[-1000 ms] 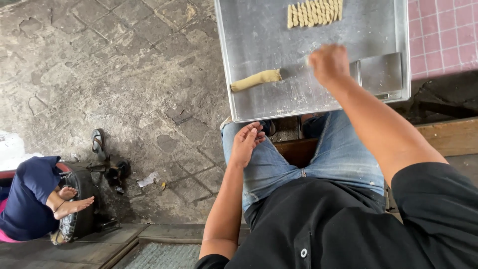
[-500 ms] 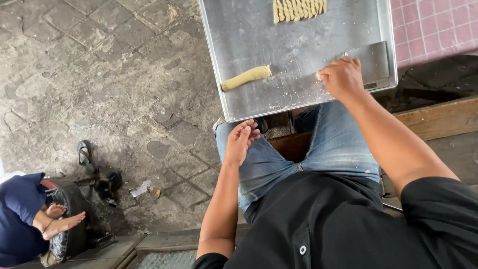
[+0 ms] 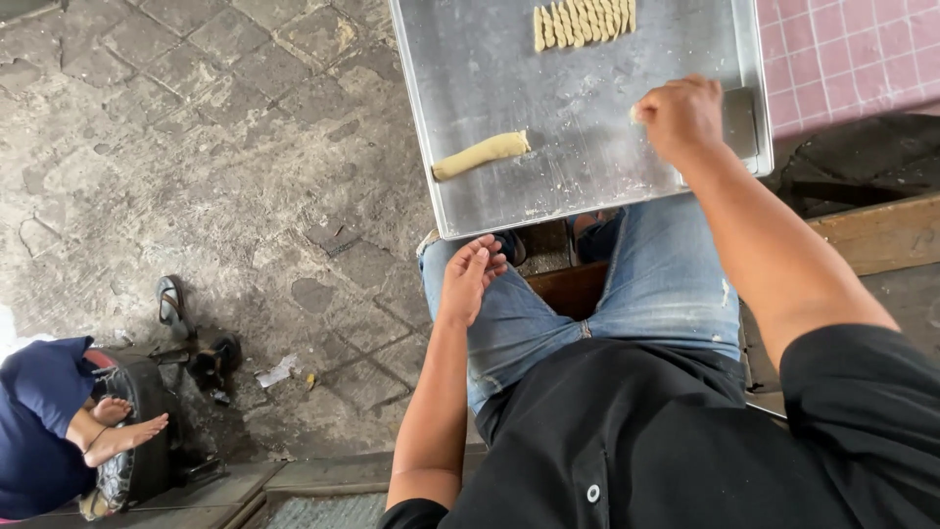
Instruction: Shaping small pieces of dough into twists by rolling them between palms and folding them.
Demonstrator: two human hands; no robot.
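at far left a person in dark blue (image 3: 39, 431) sits on the stone floor (image 3: 196, 147), now closer to the frame edge than a moment ago. the left hand (image 3: 468, 279) rests on the blue-jeaned knee (image 3: 509, 323), fingers loose and released, as before. on the flat grey metal tray (image 3: 587, 176) the pale dough roll (image 3: 482, 155) lies alone; cut dough strips (image 3: 584, 20) sit at the top. the right hand (image 3: 681, 116) has moved up from the tray's near rim, fingers clenched on a small dough bit (image 3: 635, 114).
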